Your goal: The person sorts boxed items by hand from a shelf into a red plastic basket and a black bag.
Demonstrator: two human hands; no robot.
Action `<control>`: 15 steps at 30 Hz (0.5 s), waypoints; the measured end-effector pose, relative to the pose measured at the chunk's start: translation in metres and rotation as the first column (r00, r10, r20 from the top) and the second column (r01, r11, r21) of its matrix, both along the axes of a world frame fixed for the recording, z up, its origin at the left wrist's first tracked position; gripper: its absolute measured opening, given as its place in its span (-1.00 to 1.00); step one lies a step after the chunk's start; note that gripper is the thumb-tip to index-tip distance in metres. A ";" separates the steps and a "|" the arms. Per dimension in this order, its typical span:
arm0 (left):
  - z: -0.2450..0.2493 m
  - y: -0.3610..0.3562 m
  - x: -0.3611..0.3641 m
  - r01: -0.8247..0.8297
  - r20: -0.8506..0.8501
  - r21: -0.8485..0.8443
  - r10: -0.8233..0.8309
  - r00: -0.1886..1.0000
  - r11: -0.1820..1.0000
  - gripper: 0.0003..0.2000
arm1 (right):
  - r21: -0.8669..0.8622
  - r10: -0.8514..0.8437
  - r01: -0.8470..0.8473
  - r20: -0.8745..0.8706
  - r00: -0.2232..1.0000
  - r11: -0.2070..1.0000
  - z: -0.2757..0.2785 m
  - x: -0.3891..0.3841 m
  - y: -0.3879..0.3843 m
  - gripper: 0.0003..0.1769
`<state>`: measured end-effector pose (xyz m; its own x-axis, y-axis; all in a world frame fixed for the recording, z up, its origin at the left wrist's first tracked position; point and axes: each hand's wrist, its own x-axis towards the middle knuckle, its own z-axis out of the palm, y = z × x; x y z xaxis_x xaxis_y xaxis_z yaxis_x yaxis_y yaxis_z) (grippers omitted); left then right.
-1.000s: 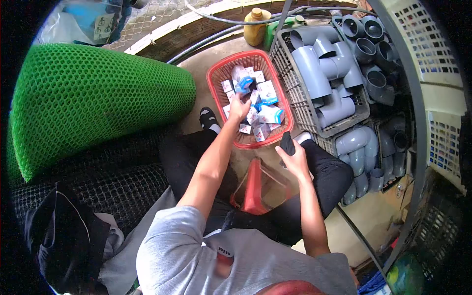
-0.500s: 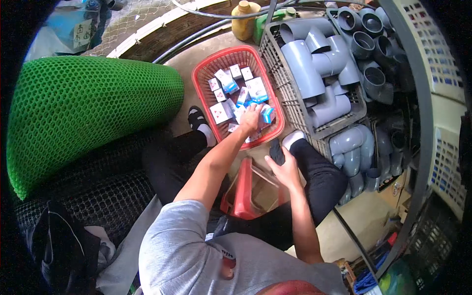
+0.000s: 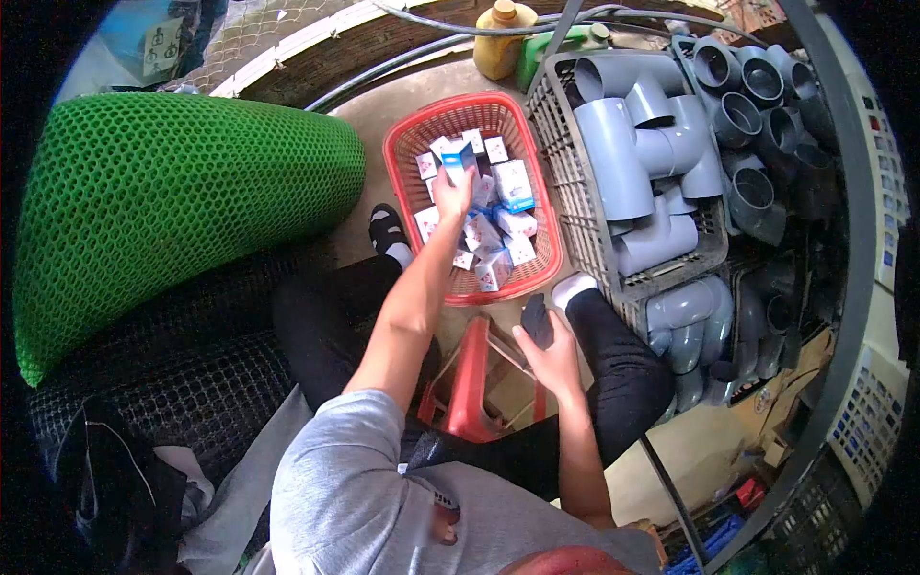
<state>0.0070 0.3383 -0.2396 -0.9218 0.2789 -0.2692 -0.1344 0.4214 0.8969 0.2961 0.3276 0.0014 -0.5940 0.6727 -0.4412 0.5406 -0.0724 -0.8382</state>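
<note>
My left hand point(image 3: 452, 196) is over the red plastic basket point(image 3: 391, 158), its fingers closed on a small white-and-blue box point(image 3: 458, 160). Under and around it, several small white boxes point(image 3: 494, 271) with red and blue print lie loosely in the basket, some on their sides. My right hand point(image 3: 553, 359) is near my right knee, below the basket's near corner. Its thumb and fingers are around a dark, flat-looking thing point(image 3: 538, 322), whose kind I cannot tell. A red plastic stool point(image 3: 470, 379) stands between my legs, partly hidden.
A roll of green plastic mesh point(image 3: 192, 182) lies to the left, with black mesh point(image 3: 201, 355) below it. On the right stand crates point(image 3: 565, 182) of grey pipe fittings point(image 3: 613, 158). A yellow jug point(image 3: 503, 43) and a green container point(image 3: 561, 53) are behind the basket.
My left hand has moved up and to the left from among the boxes and now holds a white-and-blue box. My right hand keeps nearly the same pose, and the view has shifted slightly.
</note>
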 end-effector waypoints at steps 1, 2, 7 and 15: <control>-0.013 0.006 -0.012 0.085 -0.170 -0.093 -0.099 0.980 0.992 -0.48 | -0.011 -0.001 0.002 0.004 1.000 1.000 -0.002 0.000 0.000 -0.63; -0.035 0.010 -0.023 0.149 -0.324 -0.200 -0.209 0.923 0.968 -0.44 | -0.015 0.021 -0.020 0.040 0.999 1.000 -0.004 0.002 0.001 -0.63; 0.005 0.017 -0.042 0.486 0.056 -0.445 -0.518 0.853 0.752 -0.25 | 0.016 -0.035 0.035 -0.020 0.999 0.999 -0.008 -0.002 0.005 -0.64; -0.007 -0.011 -0.045 0.514 0.077 -0.590 -0.590 0.804 0.623 -0.29 | -0.018 -0.062 0.061 -0.041 0.997 0.998 -0.009 0.003 0.002 -0.67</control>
<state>-0.0381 0.3271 -0.2462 -0.6785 0.5795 -0.4515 0.3778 0.8024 0.4620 0.2986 0.3294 -0.0078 -0.5698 0.7014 -0.4283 0.4996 -0.1181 -0.8581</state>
